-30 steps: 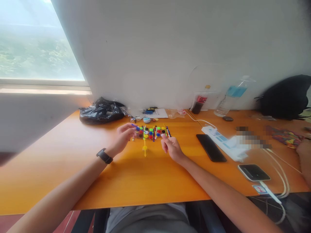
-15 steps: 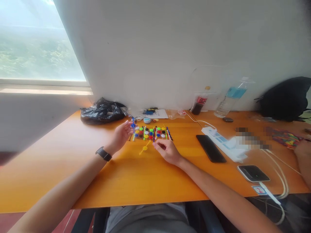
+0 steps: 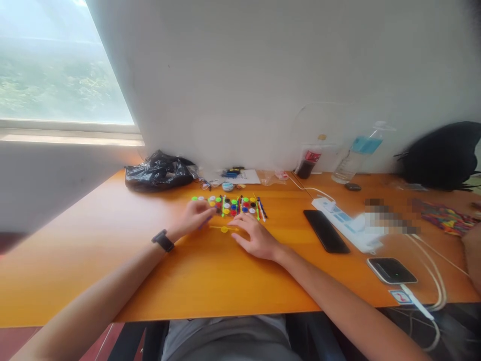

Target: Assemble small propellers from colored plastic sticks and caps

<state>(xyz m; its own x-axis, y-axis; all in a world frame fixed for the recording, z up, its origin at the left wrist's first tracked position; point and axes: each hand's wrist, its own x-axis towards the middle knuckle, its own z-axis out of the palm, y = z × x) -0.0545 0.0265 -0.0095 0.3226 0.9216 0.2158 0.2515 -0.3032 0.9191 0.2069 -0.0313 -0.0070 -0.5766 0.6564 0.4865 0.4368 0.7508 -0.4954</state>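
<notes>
My left hand (image 3: pixel 194 216) is low over the table with its fingers together around a blue plastic stick piece (image 3: pixel 205 224), which is mostly hidden and blurred. Just right of it lies a yellow stick piece (image 3: pixel 224 229) with a round disc at its middle, lying crosswise on the wood. Beside its right end is my right hand (image 3: pixel 255 238), thumb and fingers apart, gripping nothing that I can see. Behind both hands, rows of coloured round discs (image 3: pixel 233 201) stand with thin sticks (image 3: pixel 261 208) lying among and right of them.
A black plastic bag (image 3: pixel 160 171) sits at the back left. A paper sheet (image 3: pixel 248 176) and small round tin (image 3: pixel 227 186) lie near the wall. To the right are a black phone (image 3: pixel 326 230), a white power strip (image 3: pixel 343 220), bottles and cables. Another person's arm (image 3: pixel 471 245) shows at far right.
My left hand has come down and right, lowering the blue piece from upright to near the table. The yellow piece has turned from slanted to crosswise. My right hand's fingers have spread.
</notes>
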